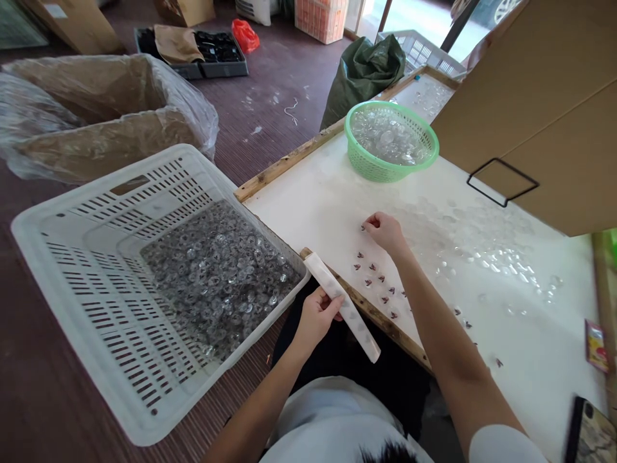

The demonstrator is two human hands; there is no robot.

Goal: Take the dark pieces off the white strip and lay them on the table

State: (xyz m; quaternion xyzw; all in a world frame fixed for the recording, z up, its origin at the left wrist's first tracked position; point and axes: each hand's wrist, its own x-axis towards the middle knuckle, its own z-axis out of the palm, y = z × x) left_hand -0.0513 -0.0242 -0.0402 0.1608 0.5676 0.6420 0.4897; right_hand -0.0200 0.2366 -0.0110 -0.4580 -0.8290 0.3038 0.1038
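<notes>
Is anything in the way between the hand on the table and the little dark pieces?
Nothing visible is. The right hand rests on the white table, its fingers already at the top dark piece, the other small dark pieces lying just below.

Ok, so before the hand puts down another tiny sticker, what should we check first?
1. Left hand has the white sticker strip in its grip: ok.
2. Right hand rests on the white board, fingertips pinched at a small dark sticker: ok.
3. Whether the sticker sits on a clear piece: cannot tell, too small.
4. Earlier stickers lie in neat rows, apart from each other: ok.
5. More clear glass pieces lie on the board beside the right arm: ok.
6. White crate of finished pieces stands close by the left hand: ok.
</notes>
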